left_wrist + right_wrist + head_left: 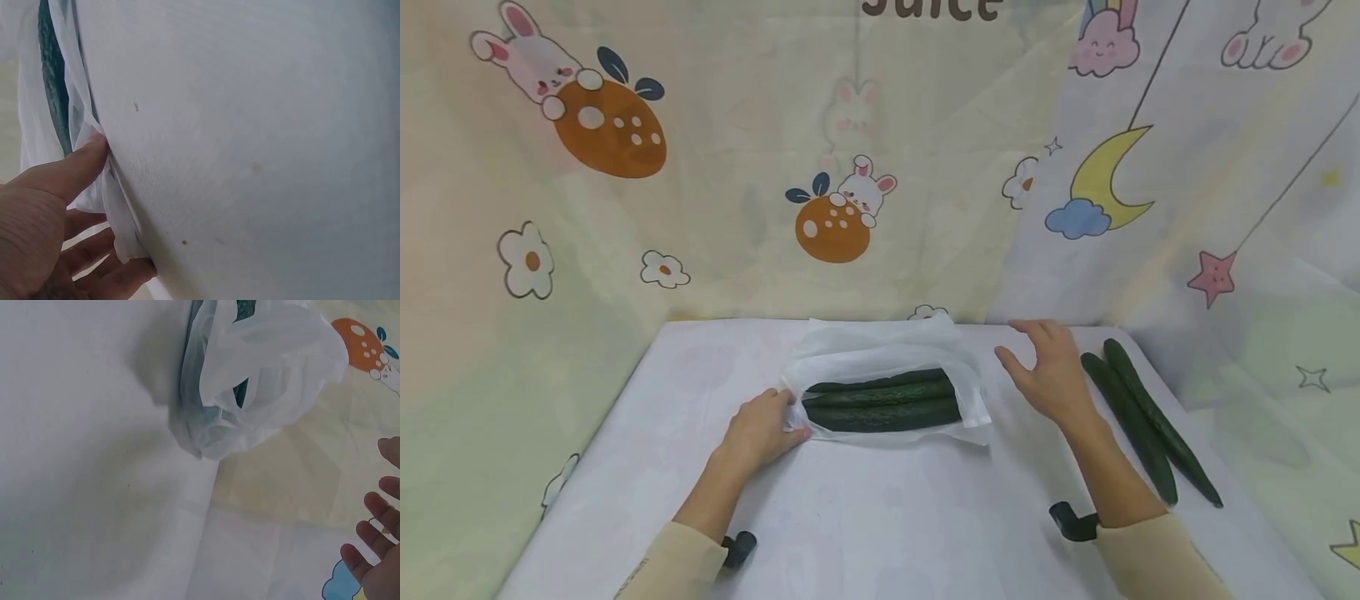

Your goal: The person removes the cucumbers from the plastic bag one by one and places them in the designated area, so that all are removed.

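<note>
Dark green cucumbers [883,412] lie side by side in a white, thin plastic bag [880,343], showing through its open side in the head view. My left hand [763,429] grips the bag's left end, thumb at the front and fingers toward the back. In the left wrist view the thumb [90,159] presses on the bag's crumpled edge, with the other fingers behind it. Off the bag's right end, my right hand [1048,375] is held in the air with fingers spread and nothing in them. The right wrist view shows the bag's bunched end [275,369] apart from that hand.
Two loose cucumbers [1138,417] lie slantwise by the right edge of the white-covered table [865,517]. A cloth with cartoon rabbits and oranges [737,167] hangs behind the table and along its sides. Black wrist mounts [1072,523] stick out near both sleeves.
</note>
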### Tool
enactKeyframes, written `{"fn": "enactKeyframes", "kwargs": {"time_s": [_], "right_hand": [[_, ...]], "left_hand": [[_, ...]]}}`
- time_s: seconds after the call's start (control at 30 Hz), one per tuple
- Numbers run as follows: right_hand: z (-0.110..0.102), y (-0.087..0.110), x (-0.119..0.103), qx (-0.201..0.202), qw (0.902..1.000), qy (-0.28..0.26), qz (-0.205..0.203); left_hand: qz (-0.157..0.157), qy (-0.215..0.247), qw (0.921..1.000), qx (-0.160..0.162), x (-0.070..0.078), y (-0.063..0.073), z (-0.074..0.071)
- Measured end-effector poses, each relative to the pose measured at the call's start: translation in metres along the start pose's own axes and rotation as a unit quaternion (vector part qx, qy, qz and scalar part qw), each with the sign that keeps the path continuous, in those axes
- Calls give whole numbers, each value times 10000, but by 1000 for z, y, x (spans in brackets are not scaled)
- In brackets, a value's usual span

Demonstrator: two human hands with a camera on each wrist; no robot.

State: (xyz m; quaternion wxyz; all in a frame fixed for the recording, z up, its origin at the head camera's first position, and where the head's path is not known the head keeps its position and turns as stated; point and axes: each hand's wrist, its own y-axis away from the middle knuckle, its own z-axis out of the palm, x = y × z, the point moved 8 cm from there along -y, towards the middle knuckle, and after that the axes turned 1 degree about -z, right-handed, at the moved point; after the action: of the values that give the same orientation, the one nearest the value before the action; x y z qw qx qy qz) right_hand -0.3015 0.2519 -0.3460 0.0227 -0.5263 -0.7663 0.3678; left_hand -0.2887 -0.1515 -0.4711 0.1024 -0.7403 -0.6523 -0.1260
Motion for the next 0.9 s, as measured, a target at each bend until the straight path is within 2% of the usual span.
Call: {"fn": "enactKeyframes", "kwargs": {"time_s": [0.23, 0.5, 0.73, 0.9], "right_hand": [[13, -2, -21, 12, 9995, -229, -231], [28, -4, -45, 45, 9957, -747, -538], [45, -5, -61, -297, 9924, -1083, -498], [56, -2, -71, -458, 9885, -1302, -615]], "left_hand": [[-54, 32, 10000, -22, -1, 3, 1], [-30, 44, 10000, 44, 1, 3, -1], [-42, -3, 10000, 34, 1, 2, 0], [-45, -28, 10000, 42, 0, 2, 0]]}}
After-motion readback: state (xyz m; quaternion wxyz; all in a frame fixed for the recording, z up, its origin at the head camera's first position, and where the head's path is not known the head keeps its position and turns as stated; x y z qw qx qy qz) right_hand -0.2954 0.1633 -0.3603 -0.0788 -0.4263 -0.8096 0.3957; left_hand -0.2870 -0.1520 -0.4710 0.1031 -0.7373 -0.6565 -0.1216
